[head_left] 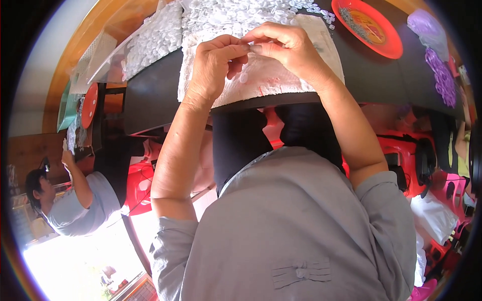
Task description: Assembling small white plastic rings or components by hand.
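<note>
A red plate (369,27) sits far right on the desk (150,95). Left hand (213,67) and right hand (286,47) pinch one tiny white piece (249,46) above a heap of white pieces (226,15)

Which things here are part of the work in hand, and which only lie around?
In use: left hand and right hand pinching a small white piece; pile of white pieces; white cloth.

Lying about: red plate; purple pieces; red stools.
</note>
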Action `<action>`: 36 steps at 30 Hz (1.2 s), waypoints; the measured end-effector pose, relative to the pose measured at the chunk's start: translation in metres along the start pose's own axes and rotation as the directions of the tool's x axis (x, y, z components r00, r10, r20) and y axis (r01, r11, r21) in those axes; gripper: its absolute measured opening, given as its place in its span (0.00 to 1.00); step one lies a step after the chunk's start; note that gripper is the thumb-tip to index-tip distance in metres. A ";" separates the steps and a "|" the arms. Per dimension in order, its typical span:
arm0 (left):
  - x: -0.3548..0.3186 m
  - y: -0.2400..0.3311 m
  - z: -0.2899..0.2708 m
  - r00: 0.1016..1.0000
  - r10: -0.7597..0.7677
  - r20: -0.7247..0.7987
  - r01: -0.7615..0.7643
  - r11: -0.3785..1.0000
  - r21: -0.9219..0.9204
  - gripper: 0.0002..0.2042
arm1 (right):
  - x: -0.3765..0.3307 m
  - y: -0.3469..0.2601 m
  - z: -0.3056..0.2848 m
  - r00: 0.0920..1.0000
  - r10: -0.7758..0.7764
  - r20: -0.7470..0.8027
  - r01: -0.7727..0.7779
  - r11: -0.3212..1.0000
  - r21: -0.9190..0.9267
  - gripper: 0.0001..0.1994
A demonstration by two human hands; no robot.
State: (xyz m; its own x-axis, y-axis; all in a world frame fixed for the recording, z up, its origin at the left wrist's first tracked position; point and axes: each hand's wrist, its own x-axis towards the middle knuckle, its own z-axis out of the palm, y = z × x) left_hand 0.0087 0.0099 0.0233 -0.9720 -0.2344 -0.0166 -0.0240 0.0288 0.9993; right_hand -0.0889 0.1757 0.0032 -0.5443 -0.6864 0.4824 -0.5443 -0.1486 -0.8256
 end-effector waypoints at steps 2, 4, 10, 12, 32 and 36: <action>-0.001 0.002 0.000 0.999 -0.032 0.017 0.033 0.995 -0.099 0.07 | 0.000 0.002 -0.001 1.000 -0.012 -0.009 0.012 0.999 0.032 0.08; -0.001 0.001 0.002 0.997 -0.060 0.037 0.067 0.978 -0.199 0.07 | 0.001 0.007 -0.002 1.000 -0.021 -0.014 0.021 1.000 -0.011 0.07; -0.002 0.000 0.006 0.990 -0.137 0.044 0.144 0.932 -0.331 0.07 | 0.000 0.001 -0.002 0.999 0.042 -0.030 -0.038 0.992 0.118 0.06; -0.002 -0.001 0.004 0.988 -0.138 0.072 0.155 0.920 -0.361 0.07 | 0.000 -0.001 -0.003 0.999 0.045 -0.021 -0.042 0.989 0.141 0.05; -0.121 0.109 0.045 0.575 0.623 0.530 -0.493 0.781 -0.383 0.06 | 0.003 0.003 -0.007 0.955 0.187 -0.230 -0.169 0.981 0.096 0.04; -0.146 0.135 0.023 0.625 0.489 0.608 -0.376 0.872 -0.315 0.05 | 0.006 0.011 0.003 0.926 0.302 -0.228 -0.204 0.906 0.371 0.01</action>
State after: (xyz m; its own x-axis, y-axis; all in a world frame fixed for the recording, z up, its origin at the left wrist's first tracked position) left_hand 0.1418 0.0703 0.1600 -0.7614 0.4587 0.4580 0.4180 -0.1926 0.8878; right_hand -0.0960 0.1678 -0.0036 -0.8137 -0.5179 0.2641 -0.1455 -0.2585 -0.9550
